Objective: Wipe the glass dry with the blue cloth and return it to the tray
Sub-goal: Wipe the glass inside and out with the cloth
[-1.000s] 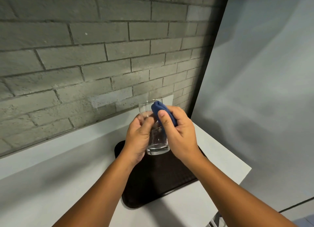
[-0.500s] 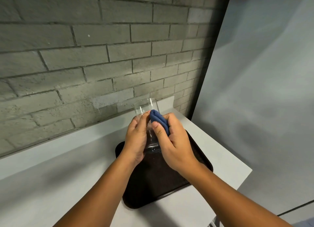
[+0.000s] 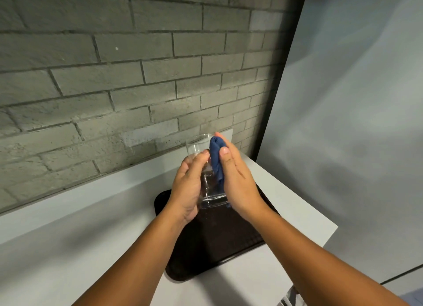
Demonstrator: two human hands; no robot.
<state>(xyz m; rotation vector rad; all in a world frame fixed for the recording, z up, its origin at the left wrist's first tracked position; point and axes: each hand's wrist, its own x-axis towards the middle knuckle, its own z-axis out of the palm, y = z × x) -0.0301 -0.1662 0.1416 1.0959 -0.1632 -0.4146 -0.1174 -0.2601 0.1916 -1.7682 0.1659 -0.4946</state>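
Note:
A clear drinking glass (image 3: 198,146) is held upright in the air above the dark brown tray (image 3: 219,241). My left hand (image 3: 188,186) grips the glass from the left side. My right hand (image 3: 237,179) presses a folded blue cloth (image 3: 216,161) flat against the right side of the glass, fingers stretched up toward the rim. The lower half of the glass is partly hidden between the two hands; its thick base (image 3: 211,202) shows below them.
The tray lies on a white counter (image 3: 68,248) that ends at a corner on the right (image 3: 329,232). A grey brick wall (image 3: 137,76) stands behind the counter and a plain grey wall (image 3: 354,122) on the right.
My right hand has slid the blue cloth along the glass side, down and then up toward the rim, with its fingers now straighter. The left hand keeps its hold on the glass.

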